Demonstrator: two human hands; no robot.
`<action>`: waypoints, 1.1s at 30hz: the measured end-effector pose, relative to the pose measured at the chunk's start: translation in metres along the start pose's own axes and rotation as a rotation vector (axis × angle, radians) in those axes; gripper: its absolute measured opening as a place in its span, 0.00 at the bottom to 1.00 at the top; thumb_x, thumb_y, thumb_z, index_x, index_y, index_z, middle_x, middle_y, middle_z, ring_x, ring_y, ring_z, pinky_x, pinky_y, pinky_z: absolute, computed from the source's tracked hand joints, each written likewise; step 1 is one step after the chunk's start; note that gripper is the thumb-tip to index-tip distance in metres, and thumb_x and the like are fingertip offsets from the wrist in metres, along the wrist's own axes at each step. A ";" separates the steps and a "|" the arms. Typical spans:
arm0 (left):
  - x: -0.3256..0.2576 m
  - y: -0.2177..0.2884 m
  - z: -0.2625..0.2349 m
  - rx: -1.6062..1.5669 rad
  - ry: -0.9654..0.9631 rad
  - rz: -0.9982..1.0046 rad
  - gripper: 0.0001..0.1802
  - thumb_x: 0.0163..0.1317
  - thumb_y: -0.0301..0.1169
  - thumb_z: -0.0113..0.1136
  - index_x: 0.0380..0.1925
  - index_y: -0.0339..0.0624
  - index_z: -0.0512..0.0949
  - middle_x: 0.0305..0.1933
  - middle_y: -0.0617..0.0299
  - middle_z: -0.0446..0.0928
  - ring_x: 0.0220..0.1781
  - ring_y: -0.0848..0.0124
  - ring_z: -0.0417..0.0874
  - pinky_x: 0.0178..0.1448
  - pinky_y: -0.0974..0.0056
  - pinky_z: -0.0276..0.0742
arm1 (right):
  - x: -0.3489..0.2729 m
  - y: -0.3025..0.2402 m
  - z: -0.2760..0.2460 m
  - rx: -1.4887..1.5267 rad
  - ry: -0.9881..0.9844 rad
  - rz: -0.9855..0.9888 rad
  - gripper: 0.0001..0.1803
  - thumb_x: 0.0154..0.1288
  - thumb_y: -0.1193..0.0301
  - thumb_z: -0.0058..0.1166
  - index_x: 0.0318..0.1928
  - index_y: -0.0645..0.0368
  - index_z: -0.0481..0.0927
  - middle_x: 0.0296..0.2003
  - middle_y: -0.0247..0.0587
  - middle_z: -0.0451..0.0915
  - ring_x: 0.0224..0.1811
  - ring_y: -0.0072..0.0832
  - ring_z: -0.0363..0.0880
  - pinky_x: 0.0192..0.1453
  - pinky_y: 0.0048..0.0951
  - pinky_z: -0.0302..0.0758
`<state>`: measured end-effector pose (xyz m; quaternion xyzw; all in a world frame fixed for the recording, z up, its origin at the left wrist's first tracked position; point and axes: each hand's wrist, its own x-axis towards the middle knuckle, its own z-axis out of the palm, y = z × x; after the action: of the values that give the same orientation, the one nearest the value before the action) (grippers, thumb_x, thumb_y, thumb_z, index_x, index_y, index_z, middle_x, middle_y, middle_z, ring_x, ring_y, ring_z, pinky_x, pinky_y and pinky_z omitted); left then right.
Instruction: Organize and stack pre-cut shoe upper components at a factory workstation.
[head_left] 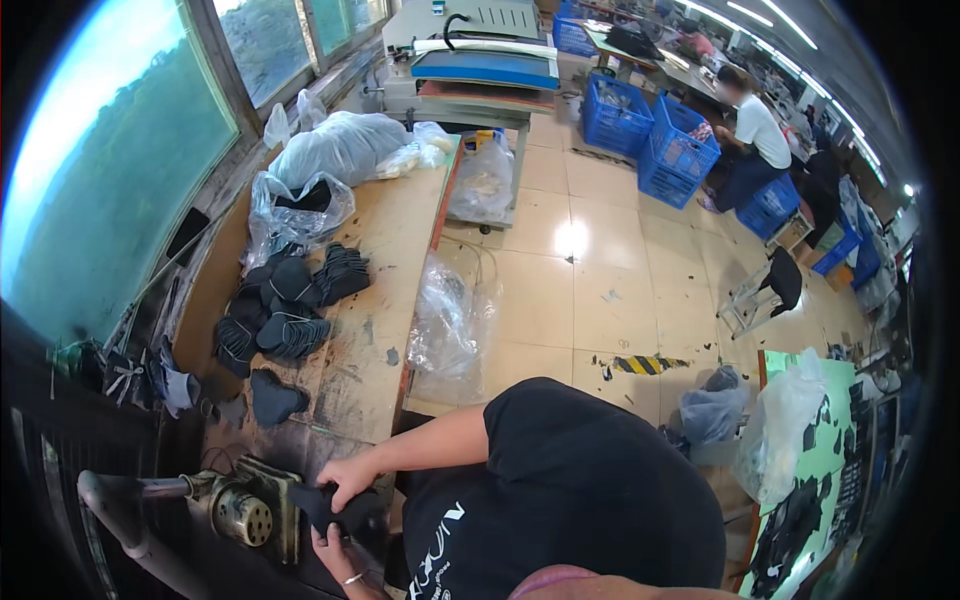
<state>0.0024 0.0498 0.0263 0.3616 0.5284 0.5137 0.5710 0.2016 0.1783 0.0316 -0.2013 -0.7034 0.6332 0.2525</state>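
Observation:
At the lower left, my right hand [346, 481] grips a black flat piece [318, 508], soft-looking, with the thumb laid across its top. My left hand [333, 556], wearing a bracelet, has its fingers closed on the near edge of the same piece. Beside the piece is a machine [243, 515] with a round metal part full of holes and a thick grey curved arm. A small pile of similar black shaped pieces [277, 397] lies just beyond my hands. Farther along the bench are several banded stacks of such pieces [293, 333].
The wooden bench [385, 330] runs along the windows, with filled plastic bags [340, 148] at its far end. A press-like machine [485, 70] stands beyond. Blue crates [680, 150] and a seated person are at far right; a stool [765, 290] and green-topped table [830, 400] stand right.

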 end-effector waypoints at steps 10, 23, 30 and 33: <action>-0.015 0.009 0.028 -0.376 -0.037 -0.125 0.29 0.60 0.35 0.64 0.57 0.30 0.68 0.54 0.52 0.76 0.56 0.63 0.77 0.61 0.59 0.72 | -0.010 0.005 -0.002 0.524 -0.070 0.405 0.19 0.53 0.68 0.63 0.45 0.63 0.80 0.32 0.35 0.82 0.32 0.22 0.79 0.32 0.25 0.76; -0.002 0.001 0.053 -0.501 0.189 -0.289 0.17 0.62 0.30 0.61 0.51 0.42 0.72 0.52 0.60 0.77 0.56 0.66 0.76 0.59 0.57 0.69 | -0.016 0.013 -0.003 0.390 0.278 0.369 0.13 0.46 0.71 0.65 0.30 0.68 0.81 0.24 0.37 0.79 0.26 0.23 0.77 0.28 0.27 0.73; 0.003 0.001 -0.005 -0.481 0.247 -0.261 0.19 0.61 0.30 0.62 0.51 0.37 0.72 0.48 0.60 0.77 0.50 0.70 0.79 0.54 0.62 0.74 | 0.026 0.002 0.022 0.257 0.100 0.540 0.32 0.60 0.65 0.60 0.61 0.69 0.68 0.50 0.44 0.78 0.49 0.26 0.76 0.50 0.27 0.73; -0.005 0.004 -0.034 -0.095 0.421 -0.433 0.20 0.57 0.33 0.65 0.47 0.35 0.75 0.38 0.60 0.80 0.35 0.72 0.81 0.37 0.64 0.76 | 0.031 0.039 0.025 -0.003 0.041 0.410 0.31 0.62 0.65 0.55 0.63 0.68 0.67 0.57 0.54 0.74 0.57 0.35 0.74 0.58 0.31 0.72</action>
<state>-0.0309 0.0418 0.0249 0.0991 0.6754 0.4678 0.5614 0.1604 0.1823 -0.0055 -0.3537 -0.6432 0.6660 0.1323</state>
